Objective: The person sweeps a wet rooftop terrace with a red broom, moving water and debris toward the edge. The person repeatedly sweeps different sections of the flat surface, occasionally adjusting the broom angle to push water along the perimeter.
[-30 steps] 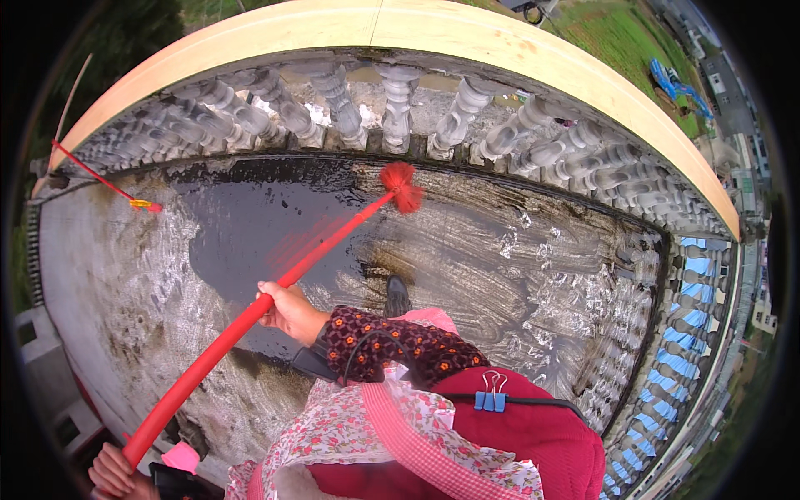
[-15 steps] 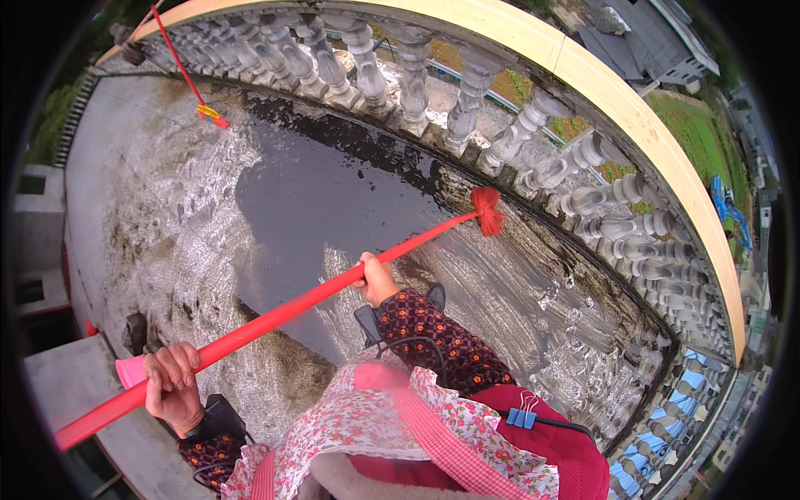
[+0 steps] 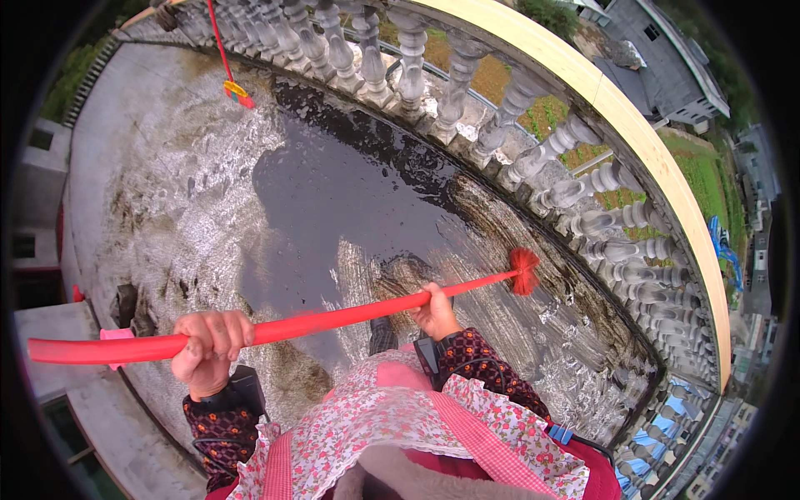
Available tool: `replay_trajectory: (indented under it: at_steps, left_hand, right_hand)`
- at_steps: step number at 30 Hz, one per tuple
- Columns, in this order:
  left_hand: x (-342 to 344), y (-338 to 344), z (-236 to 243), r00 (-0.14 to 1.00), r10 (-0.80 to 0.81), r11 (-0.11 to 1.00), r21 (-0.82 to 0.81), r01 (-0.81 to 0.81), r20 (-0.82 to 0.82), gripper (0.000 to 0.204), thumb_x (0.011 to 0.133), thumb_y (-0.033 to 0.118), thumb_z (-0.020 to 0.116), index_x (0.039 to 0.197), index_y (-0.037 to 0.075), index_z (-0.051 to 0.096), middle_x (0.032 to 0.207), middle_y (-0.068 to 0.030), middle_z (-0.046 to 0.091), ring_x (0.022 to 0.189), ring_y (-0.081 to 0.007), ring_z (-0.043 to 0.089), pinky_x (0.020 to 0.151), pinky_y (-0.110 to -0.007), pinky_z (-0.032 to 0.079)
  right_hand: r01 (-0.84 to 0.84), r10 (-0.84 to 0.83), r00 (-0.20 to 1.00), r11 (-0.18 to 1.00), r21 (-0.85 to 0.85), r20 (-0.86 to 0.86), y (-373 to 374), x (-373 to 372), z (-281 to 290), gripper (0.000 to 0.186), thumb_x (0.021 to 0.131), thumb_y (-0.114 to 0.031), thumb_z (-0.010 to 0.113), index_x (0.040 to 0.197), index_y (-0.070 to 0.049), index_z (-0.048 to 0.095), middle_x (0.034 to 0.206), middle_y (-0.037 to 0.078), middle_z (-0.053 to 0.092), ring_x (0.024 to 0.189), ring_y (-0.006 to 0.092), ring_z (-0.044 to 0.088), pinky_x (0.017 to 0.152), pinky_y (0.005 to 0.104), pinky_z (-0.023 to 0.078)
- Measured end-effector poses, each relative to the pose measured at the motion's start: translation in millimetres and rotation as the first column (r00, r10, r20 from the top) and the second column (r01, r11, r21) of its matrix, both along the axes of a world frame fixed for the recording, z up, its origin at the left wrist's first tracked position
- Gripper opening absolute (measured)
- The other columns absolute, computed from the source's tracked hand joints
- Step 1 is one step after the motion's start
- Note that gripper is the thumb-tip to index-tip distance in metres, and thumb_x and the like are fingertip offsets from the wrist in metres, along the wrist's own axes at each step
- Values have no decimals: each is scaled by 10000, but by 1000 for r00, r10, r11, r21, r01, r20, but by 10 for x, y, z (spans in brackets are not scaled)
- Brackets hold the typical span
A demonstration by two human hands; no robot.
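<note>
A long red-handled broom (image 3: pixel 333 318) slants across the front of me, held by both hands. Near the top end of its handle, at the left, my left hand (image 3: pixel 210 346) is wrapped round it. Farther along toward the bristles, my right hand (image 3: pixel 435 312) grips the same handle. The red bristle head (image 3: pixel 523 271) is at the right, over the streaked wet floor (image 3: pixel 492 317) near the foot of the balustrade. A dark pool of water (image 3: pixel 350 204) covers the middle of the floor, with pale scuffed patches on its left.
A stone balustrade (image 3: pixel 458 79) with a pale wooden-looking rail (image 3: pixel 633 129) curves along the far and right sides. Another red-handled broom (image 3: pixel 237 93) leans there at the far left. A pink object (image 3: pixel 116 335) and a dark lump (image 3: pixel 125 304) are at the left.
The broom has swung so its bristle head is farther right and nearer to me. Both hands have moved right with the handle, which lies flatter across the view.
</note>
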State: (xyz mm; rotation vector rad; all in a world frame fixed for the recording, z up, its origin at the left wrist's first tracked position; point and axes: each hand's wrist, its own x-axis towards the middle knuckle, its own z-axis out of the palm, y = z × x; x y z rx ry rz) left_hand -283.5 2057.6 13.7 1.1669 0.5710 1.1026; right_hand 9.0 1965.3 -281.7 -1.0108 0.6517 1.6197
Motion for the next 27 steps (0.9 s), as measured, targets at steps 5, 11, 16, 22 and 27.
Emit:
replay_trajectory:
  at_steps: [5, 11, 16, 22, 27]
  left_hand:
    - [-63, 19, -340, 994, -105, 982, -156, 103, 0, 389, 889, 280, 641, 614, 147, 401, 484, -7, 437, 440, -167, 436, 609, -399, 427]
    - [-831, -63, 592, 988, 107, 987, 133, -92, -112, 363, 900, 257, 620, 634, 169, 390, 473, 19, 403, 395, -135, 377, 524, -348, 401]
    - [-952, -129, 993, 985, 86, 889, 457, -9, -147, 462, 929, 321, 648, 580, 168, 386, 443, 29, 434, 358, -127, 410, 467, -312, 430]
    - [-902, 32, 1210, 998, 12, 938, 344, -34, 66, 503, 1018, 376, 544, 586, 175, 382, 430, 48, 402, 347, -87, 385, 440, -270, 436]
    - [-332, 57, 257, 998, -31, 998, -59, 34, 61, 481, 973, 378, 562, 589, 159, 373, 467, 11, 375, 403, -153, 392, 521, -373, 395]
  right_hand:
    - [-15, 6, 998, 989, -149, -62, -347, -85, -448, 247, 973, -220, 476, 758, -98, 473, 639, 36, 477, 486, 168, 432, 396, 294, 344]
    - [-145, 156, 980, 985, 90, -125, 704, -1379, -63, 148, 953, -123, 480, 820, -59, 464, 694, 86, 505, 518, 173, 415, 424, 288, 347]
    - [-53, 115, 980, 939, 340, -165, 1442, -1448, 588, 129, 949, -133, 573, 858, -67, 510, 747, 65, 561, 580, 156, 502, 441, 279, 370]
    - [-63, 139, 978, 908, 414, -157, 594, -1096, 818, 127, 973, -202, 622, 948, -97, 554, 853, 40, 633, 734, 157, 609, 561, 295, 494]
    - [28, -28, 992, 1000, 2, -124, -273, -376, 143, 208, 948, -233, 538, 793, -94, 521, 689, 34, 567, 540, 179, 520, 465, 289, 470]
